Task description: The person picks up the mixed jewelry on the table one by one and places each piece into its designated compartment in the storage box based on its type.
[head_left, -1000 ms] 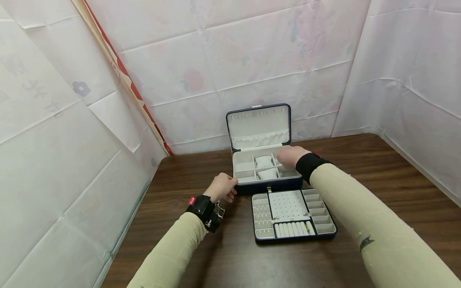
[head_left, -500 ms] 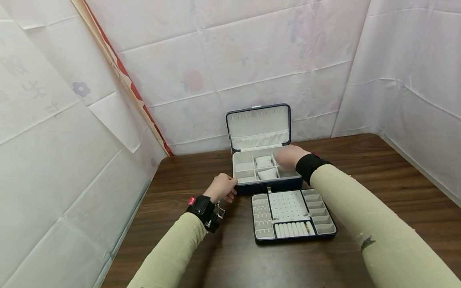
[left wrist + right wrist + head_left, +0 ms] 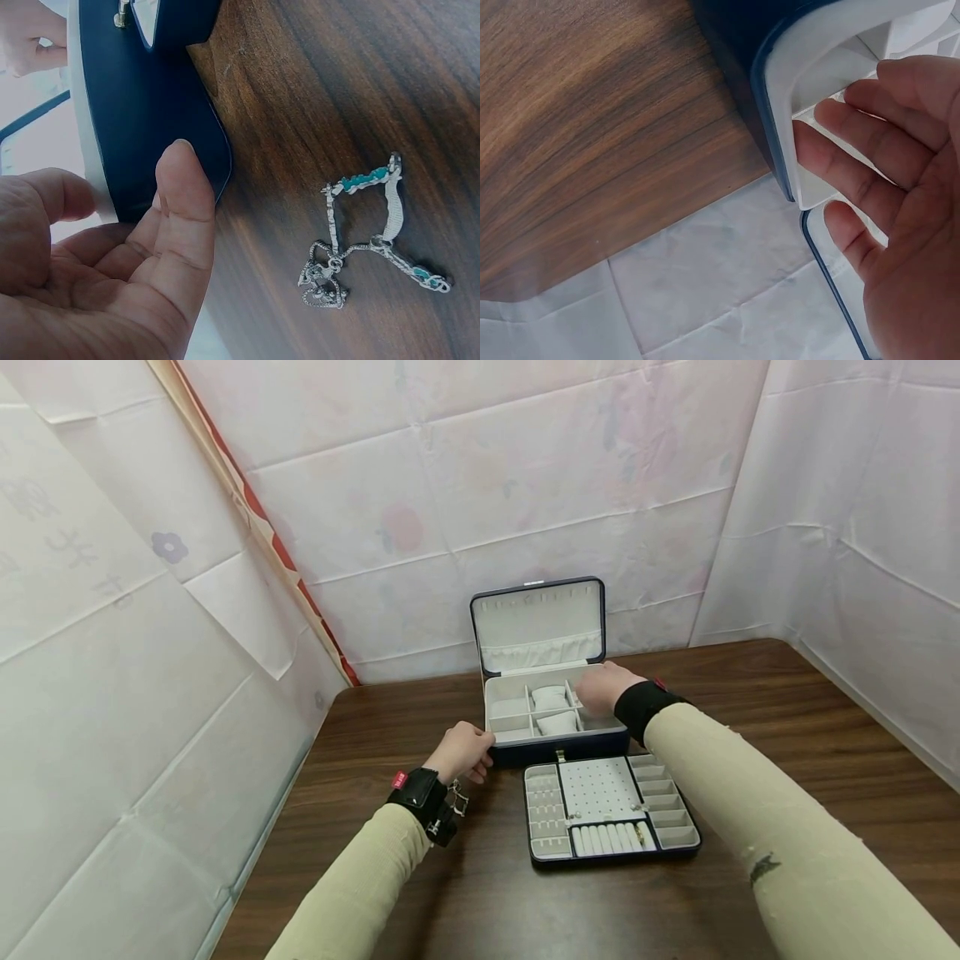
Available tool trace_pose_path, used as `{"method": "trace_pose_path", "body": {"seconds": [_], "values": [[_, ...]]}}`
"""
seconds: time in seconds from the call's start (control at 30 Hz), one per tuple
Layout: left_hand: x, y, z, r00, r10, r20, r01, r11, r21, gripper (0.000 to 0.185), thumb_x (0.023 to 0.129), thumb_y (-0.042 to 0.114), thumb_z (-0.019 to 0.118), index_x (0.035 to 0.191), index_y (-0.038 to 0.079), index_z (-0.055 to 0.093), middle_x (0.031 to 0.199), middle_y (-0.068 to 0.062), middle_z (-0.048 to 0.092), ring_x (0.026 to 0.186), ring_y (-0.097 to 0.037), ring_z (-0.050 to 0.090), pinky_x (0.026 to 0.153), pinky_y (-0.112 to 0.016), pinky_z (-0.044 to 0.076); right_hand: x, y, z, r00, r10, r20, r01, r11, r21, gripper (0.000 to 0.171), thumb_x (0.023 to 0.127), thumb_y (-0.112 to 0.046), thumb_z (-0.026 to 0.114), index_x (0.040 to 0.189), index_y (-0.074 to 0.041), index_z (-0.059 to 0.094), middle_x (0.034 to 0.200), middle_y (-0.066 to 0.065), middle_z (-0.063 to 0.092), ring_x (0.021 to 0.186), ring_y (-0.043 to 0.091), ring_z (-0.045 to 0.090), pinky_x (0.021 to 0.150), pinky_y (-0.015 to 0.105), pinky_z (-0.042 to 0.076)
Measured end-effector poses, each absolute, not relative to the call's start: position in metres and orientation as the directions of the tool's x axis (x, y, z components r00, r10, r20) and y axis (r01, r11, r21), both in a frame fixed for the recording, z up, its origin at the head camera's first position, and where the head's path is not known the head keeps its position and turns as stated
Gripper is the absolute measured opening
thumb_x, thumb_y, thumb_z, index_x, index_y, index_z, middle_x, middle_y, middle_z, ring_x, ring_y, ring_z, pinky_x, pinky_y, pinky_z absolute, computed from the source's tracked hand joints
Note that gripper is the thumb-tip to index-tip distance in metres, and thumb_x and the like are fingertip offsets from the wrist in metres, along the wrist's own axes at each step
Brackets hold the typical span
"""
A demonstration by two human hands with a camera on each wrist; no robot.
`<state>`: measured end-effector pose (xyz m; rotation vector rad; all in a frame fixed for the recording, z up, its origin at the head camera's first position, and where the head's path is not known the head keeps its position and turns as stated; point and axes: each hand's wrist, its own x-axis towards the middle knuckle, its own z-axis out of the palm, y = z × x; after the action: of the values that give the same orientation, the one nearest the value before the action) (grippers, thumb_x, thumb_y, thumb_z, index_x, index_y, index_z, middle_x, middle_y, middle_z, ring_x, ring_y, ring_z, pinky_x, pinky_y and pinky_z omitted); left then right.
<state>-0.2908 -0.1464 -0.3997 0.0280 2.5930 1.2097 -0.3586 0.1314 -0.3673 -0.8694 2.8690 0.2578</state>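
In the head view an open navy jewelry box [image 3: 555,748] with a white lining stands at the back of the table. My left hand [image 3: 461,750] grips its front left corner; in the left wrist view the thumb is at the rim and the fingers lie along the outer wall. My right hand [image 3: 602,687] reaches into the back right compartment with its fingers bent downward. In the right wrist view its fingertips [image 3: 810,142] are inside the box wall, and I cannot tell whether they hold anything. A silver chain with turquoise stones [image 3: 365,180] lies beside my left hand.
A jewelry tray [image 3: 600,787] lies in front of the box, with small earrings on its white panel and a gold ring [image 3: 641,835] in its ring rolls. Two white cushions [image 3: 551,697] fill the box's middle compartments. The raised lid [image 3: 538,614] stands near the cloth-covered wall.
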Motion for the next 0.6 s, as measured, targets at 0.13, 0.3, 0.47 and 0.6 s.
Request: {"method": "trace_pose_path", "body": {"seconds": [0.13, 0.3, 0.47, 0.6], "values": [[-0.291, -0.147, -0.4, -0.961, 0.134, -0.244, -0.101, 0.65, 0.753, 0.036, 0.099, 0.015, 0.049, 0.093, -0.011, 0.073, 0.087, -0.024, 0.073, 0.054, -0.019, 0.062, 0.062, -0.043, 0.062, -0.362, 0.134, -0.371, -0.82, -0.546, -0.173, -0.57, 0.808, 0.152, 0.019, 0.101, -0.01, 0.055, 0.091, -0.009, 0.072, 0.087, 0.008, 0.068, 0.081, 0.025, 0.06, 0.096, 0.054, 0.046], [-0.291, -0.147, -0.399, -0.96, 0.132, -0.246, -0.104, 0.649, 0.754, 0.036, 0.099, 0.016, 0.049, 0.094, -0.011, 0.073, 0.089, -0.025, 0.073, 0.055, -0.02, 0.063, 0.063, -0.044, 0.062, -0.366, 0.136, -0.372, -0.816, -0.552, -0.174, -0.573, 0.811, 0.115, 0.019, 0.101, -0.012, 0.056, 0.094, -0.008, 0.073, 0.092, 0.009, 0.069, 0.081, 0.024, 0.061, 0.084, 0.049, 0.052], [-0.291, -0.147, -0.398, -0.959, 0.127, -0.253, -0.111, 0.654, 0.749, 0.036, 0.099, 0.015, 0.049, 0.094, -0.011, 0.073, 0.09, -0.025, 0.073, 0.056, -0.021, 0.064, 0.065, -0.045, 0.062, -0.362, 0.136, -0.361, -0.812, -0.538, -0.226, -0.563, 0.824, 0.061, 0.019, 0.1, -0.01, 0.056, 0.084, -0.01, 0.066, 0.079, 0.002, 0.056, 0.069, 0.019, 0.048, 0.066, 0.038, 0.044], [-0.291, -0.147, -0.397, -0.958, 0.125, -0.257, -0.116, 0.652, 0.749, 0.036, 0.098, 0.015, 0.049, 0.093, -0.011, 0.073, 0.09, -0.025, 0.073, 0.055, -0.021, 0.064, 0.065, -0.045, 0.062, -0.355, 0.135, -0.348, -0.786, -0.559, -0.264, -0.583, 0.812, 0.017, 0.03, 0.099, -0.004, 0.055, 0.071, -0.014, 0.05, 0.068, -0.001, 0.037, 0.063, 0.016, 0.034, 0.062, 0.033, 0.033]]}}
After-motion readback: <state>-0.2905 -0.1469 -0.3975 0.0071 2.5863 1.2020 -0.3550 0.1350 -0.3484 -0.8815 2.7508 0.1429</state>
